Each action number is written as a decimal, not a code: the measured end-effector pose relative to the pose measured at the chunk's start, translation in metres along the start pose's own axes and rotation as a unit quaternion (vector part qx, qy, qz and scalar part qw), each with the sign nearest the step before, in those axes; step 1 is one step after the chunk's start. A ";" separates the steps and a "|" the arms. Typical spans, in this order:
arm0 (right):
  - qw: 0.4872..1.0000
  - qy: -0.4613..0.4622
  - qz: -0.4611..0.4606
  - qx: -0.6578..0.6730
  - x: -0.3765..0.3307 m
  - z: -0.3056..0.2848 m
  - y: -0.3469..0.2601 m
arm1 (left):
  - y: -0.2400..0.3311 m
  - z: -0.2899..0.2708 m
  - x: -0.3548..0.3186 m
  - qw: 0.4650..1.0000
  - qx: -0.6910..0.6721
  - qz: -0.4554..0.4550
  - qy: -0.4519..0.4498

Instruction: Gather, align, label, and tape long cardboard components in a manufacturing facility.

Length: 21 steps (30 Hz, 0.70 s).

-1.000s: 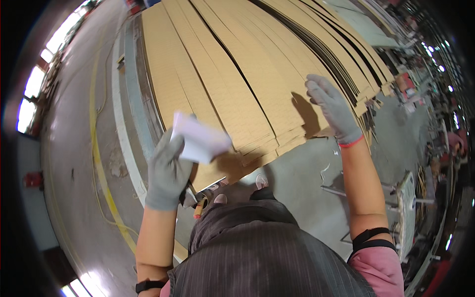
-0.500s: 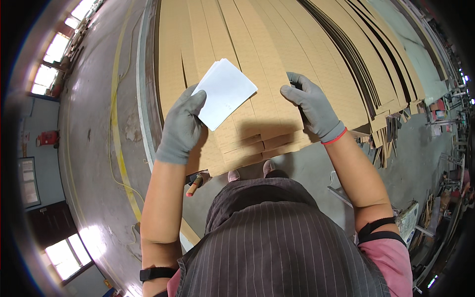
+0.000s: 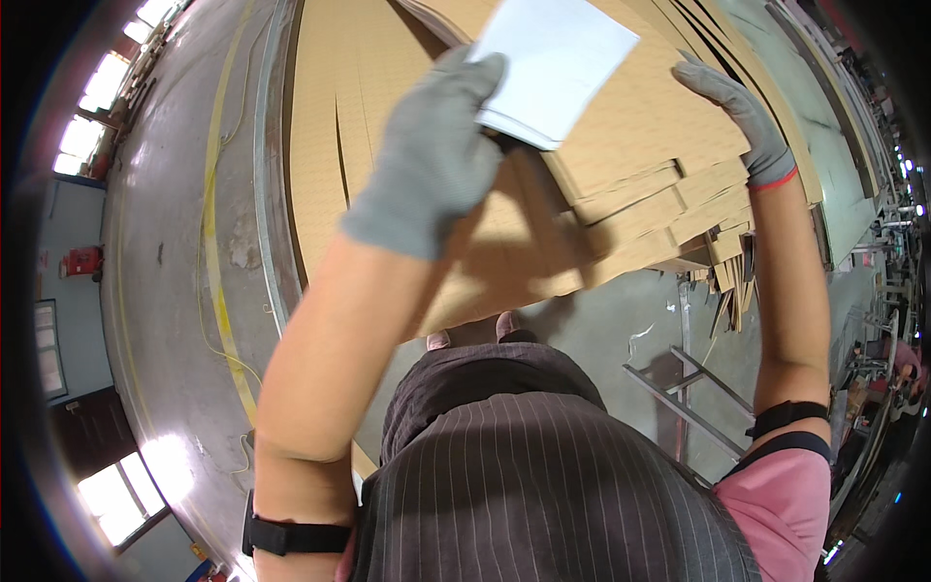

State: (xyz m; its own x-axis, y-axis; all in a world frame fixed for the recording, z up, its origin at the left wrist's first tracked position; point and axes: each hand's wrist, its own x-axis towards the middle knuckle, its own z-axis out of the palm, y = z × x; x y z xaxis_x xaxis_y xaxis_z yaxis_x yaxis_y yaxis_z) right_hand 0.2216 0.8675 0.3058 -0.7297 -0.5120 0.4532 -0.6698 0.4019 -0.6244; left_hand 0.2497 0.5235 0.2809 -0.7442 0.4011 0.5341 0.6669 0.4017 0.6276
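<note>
My left hand [image 3: 436,145], in a grey glove, grips a small stack of white paper sheets [image 3: 562,73], thumb on top. Its lower side is close to the left edge of a raised pile of brown cardboard strips [image 3: 640,126]; whether it touches is hidden. My right hand [image 3: 742,116], gloved in grey with a red cuff, is at the pile's right edge. Its fingers reach along that side, partly out of sight against the cardboard. The pile's near ends are layered and uneven, and a dark gap runs down its left side.
More flat cardboard [image 3: 320,126] covers the work surface on the left, beside a metal edge [image 3: 272,175]. Narrow offcuts [image 3: 732,281] hang at the near right. A metal frame [image 3: 689,388] stands on the floor to the right. A yellow line [image 3: 215,281] marks the floor at left.
Both hands have moved right, the right one farther. The white sheets went right and up with the left hand. The cardboard pile between the hands has shifted right, opening a gap on its left.
</note>
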 end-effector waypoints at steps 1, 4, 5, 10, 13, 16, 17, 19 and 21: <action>0.997 -0.008 0.067 0.035 -0.003 -0.016 0.011 | 0.006 0.025 0.003 0.997 0.006 0.030 0.065; 0.813 -0.039 0.446 0.372 0.001 -0.030 0.026 | 0.021 0.084 0.007 0.977 -0.179 -0.035 0.114; 0.866 0.012 0.438 0.239 -0.007 -0.020 0.028 | 0.022 0.098 0.007 0.926 -0.336 -0.115 0.125; 0.887 -0.008 0.409 0.214 -0.030 0.018 0.038 | 0.011 0.128 -0.011 0.866 -0.422 -0.240 0.120; 0.912 -0.048 0.407 0.026 -0.021 0.014 0.023 | 0.003 0.110 -0.018 0.971 -0.209 -0.093 0.070; 0.951 0.042 0.292 -0.092 -0.024 0.022 -0.024 | 0.034 0.070 -0.018 0.860 -0.433 -0.261 0.063; 0.961 0.099 0.211 -0.151 -0.026 0.025 -0.045 | 0.039 0.054 -0.023 0.875 -0.429 -0.216 0.056; 0.949 0.118 0.279 0.086 -0.042 0.040 -0.079 | 0.063 0.024 -0.034 0.922 -0.360 -0.145 -0.001; 0.821 -0.035 0.351 0.449 -0.060 0.069 -0.105 | 0.080 0.010 -0.055 0.954 -0.288 -0.064 -0.062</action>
State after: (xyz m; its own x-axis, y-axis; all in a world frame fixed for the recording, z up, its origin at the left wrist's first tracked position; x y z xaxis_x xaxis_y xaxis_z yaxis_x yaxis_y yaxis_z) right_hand 0.3453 0.8042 0.2999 -0.8616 -0.4492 -0.2363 0.3067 -0.0898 -0.9476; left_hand 0.3440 0.5424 0.2960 -0.7844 0.4880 0.3830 0.4130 -0.0497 0.9094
